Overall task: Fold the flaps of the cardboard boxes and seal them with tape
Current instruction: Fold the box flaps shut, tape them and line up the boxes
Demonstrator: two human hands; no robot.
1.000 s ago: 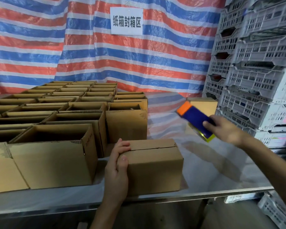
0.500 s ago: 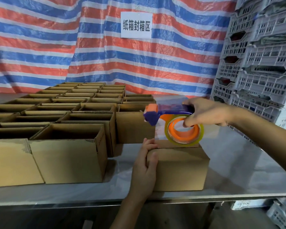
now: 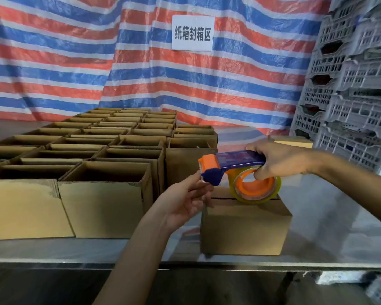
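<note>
A small cardboard box [image 3: 244, 227] with its flaps folded shut stands near the front edge of the steel table [image 3: 330, 230]. Just above its top seam hovers a blue and orange tape dispenser [image 3: 240, 160] carrying a clear tape roll [image 3: 256, 191]. My right hand [image 3: 279, 160] grips the dispenser's handle from the right. My left hand [image 3: 185, 201] is raised at the dispenser's orange nose, thumb and fingertips closed on the tape end there; the clear tape itself is hard to see.
Rows of open cardboard boxes [image 3: 101, 208] fill the table's left side. Grey plastic crates [image 3: 356, 106] are stacked at the right. Another closed box [image 3: 295, 142] sits at the back right. A striped tarp with a white sign [image 3: 193, 33] hangs behind.
My right hand brought the dispenser from the right down over the closed box. My left hand left the box's corner and rose to the dispenser's nose.
</note>
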